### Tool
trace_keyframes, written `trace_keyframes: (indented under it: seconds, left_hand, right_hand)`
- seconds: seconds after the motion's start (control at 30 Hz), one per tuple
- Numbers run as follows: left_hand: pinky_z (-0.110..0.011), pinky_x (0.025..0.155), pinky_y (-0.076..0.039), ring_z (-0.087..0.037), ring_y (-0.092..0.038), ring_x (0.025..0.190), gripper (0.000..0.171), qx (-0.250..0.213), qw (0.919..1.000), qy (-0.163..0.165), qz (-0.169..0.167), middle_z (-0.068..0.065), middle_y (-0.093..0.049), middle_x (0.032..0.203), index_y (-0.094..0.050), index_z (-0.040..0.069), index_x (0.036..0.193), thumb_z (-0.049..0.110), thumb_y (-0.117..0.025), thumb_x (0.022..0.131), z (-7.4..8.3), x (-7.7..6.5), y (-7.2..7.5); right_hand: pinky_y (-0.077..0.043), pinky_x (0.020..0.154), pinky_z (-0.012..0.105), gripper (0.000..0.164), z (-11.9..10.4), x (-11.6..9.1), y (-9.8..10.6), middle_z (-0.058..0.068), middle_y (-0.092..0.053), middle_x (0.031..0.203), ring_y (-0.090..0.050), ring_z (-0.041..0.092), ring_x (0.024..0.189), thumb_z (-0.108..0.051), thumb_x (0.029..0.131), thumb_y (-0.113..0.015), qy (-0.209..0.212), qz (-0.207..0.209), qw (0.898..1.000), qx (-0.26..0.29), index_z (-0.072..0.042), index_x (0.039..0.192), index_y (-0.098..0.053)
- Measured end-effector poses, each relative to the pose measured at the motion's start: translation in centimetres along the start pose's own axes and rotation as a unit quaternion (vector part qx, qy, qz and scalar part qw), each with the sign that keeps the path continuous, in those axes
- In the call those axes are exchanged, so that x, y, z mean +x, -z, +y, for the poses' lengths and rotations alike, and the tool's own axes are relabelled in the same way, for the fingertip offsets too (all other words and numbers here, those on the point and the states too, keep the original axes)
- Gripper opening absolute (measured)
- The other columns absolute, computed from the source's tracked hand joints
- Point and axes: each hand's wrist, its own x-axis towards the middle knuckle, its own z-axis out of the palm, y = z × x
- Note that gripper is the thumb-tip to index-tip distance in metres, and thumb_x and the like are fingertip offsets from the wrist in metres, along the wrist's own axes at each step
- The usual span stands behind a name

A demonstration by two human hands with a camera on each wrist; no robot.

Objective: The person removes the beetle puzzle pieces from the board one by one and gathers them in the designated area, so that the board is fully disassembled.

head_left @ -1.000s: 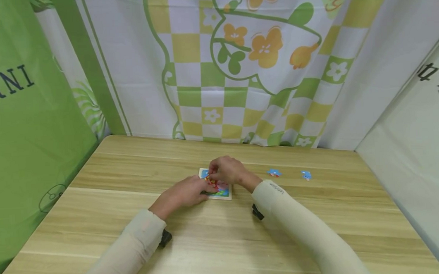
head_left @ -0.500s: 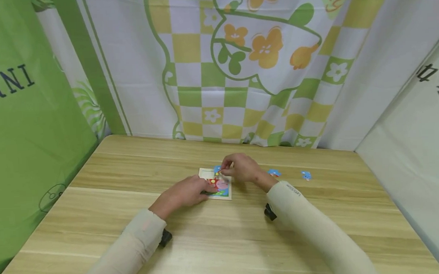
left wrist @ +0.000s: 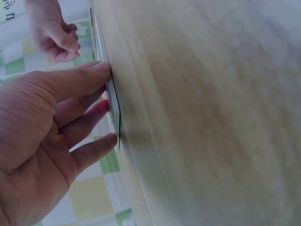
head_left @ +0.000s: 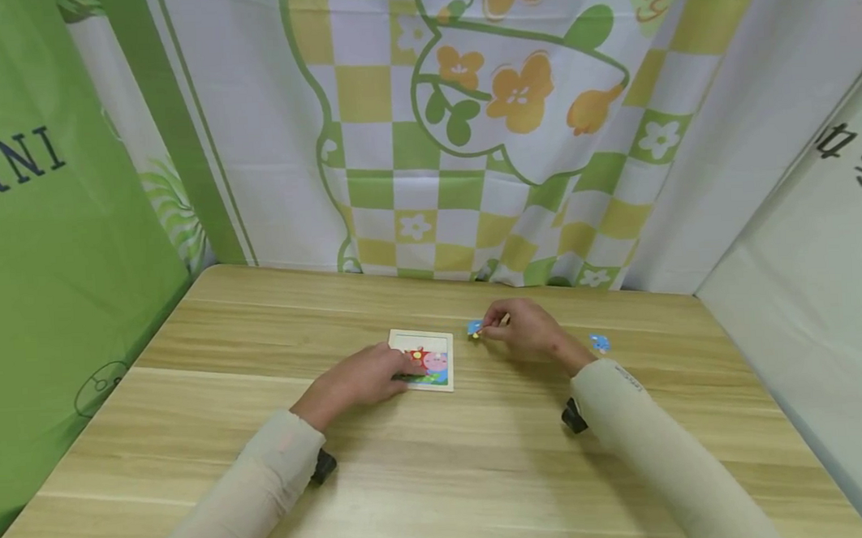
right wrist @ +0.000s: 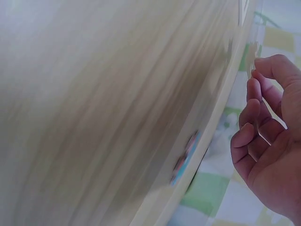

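A small square jigsaw puzzle tray with a pale frame lies on the table, its upper part bare and its lower part filled with red, pink and green pieces. My left hand rests on the tray's left side, fingertips on the pieces; in the left wrist view the thumb and fingertips touch it. Right of the tray, my right hand pinches a blue-and-yellow puzzle piece between thumb and fingertips. In the right wrist view this piece is seen nearly edge-on, off the table.
Another blue puzzle piece lies on the wooden table, right of my right hand. A printed curtain hangs along the table's back edge, with a green cloth at left and a white one at right.
My right hand has lifted the blue-and-yellow puzzle piece out of the tray and moved right with it. The right hand and arm now cover where another piece lay. The left hand has stayed put.
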Motion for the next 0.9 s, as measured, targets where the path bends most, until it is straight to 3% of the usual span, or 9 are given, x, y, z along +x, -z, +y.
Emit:
trace_keyframes:
  seconds: [0.27, 0.37, 0.67, 0.9]
  left_hand:
    - [-0.036, 0.09, -0.054, -0.014, -0.066, 0.101, 0.032, 0.001, 0.9999, -0.014, 0.006, -0.002, -0.074, 0.12, -0.076, 0.012, 0.126, 0.004, -0.074, 0.095, -0.1, 0.0, 0.0]
    - [-0.034, 0.085, -0.054, -0.011, -0.062, 0.091, 0.035, 0.007, 0.9998, -0.018, 0.006, -0.002, -0.074, 0.117, -0.075, 0.013, 0.128, 0.003, -0.073, 0.095, 0.0, 0.0, -0.1]
    - [-0.029, 0.069, -0.044, -0.012, -0.046, 0.07, 0.038, 0.035, 0.9993, -0.013, -0.002, -0.003, -0.076, 0.109, -0.076, 0.019, 0.128, 0.001, -0.071, 0.094, 0.5, 0.3, 0.1]
    - [-0.029, 0.067, -0.042, -0.013, -0.043, 0.068, 0.039, 0.04, 0.9992, -0.006, -0.006, -0.005, -0.075, 0.116, -0.077, 0.02, 0.126, -0.001, -0.071, 0.093, 0.5, 0.4, 0.1]
  right_hand:
    - [-0.05, 0.077, 0.037, 0.006, 1.7, -0.7, 0.7, -0.004, -0.067, 0.086, -0.061, 0.015, 0.083, -0.013, 0.096, -0.073, -0.005, -0.008, 1.0, -0.01, -0.011, 0.091, -0.074]
    - [-0.049, 0.076, 0.036, 0.005, 2.0, -0.8, 0.7, -0.005, -0.067, 0.087, -0.061, 0.015, 0.082, -0.015, 0.096, -0.074, -0.012, -0.013, 1.0, -0.015, -0.012, 0.092, -0.073]
    - [-0.05, 0.076, 0.039, 0.004, 2.4, -0.9, 0.5, -0.005, -0.068, 0.087, -0.061, 0.015, 0.081, -0.015, 0.094, -0.074, -0.013, -0.017, 0.999, -0.049, -0.011, 0.094, -0.073]
    - [-0.051, 0.079, 0.042, 0.008, 2.6, -1.1, 0.4, -0.005, -0.069, 0.088, -0.062, 0.015, 0.081, -0.015, 0.093, -0.075, -0.011, -0.012, 0.997, -0.078, -0.008, 0.095, -0.073]
